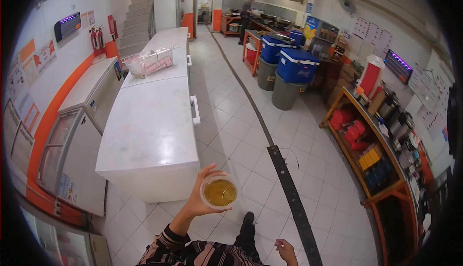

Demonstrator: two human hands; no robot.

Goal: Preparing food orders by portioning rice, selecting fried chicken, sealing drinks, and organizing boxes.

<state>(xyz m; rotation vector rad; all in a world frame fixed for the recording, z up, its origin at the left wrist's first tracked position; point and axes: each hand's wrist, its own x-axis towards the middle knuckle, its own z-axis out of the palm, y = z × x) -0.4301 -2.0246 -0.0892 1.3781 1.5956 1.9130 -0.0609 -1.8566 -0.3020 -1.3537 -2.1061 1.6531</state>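
My left hand (197, 199) is wrapped around the side of a clear round plastic cup (203, 186), held up in front of my body. Inside it is a yellow-brown liquid (220, 193) with a shiny surface. Low in the view, my right hand (286, 250) hangs at my side, its fingers loosely curled and nothing visible in them. The nearest thing to the cup is the end of a long white chest freezer (152, 135), ahead and to the left. One dark shoe (248, 219) shows on the tiled floor (231, 121) below.
A clear plastic basket (159, 54) with packets sits on the freezers. Along the floor runs a dark drain cover (289, 193). Blue coolers (298, 61) rest on grey bins (285, 94). At right stands a wooden shelf (392, 190). A person (246, 16) is at the far counter.
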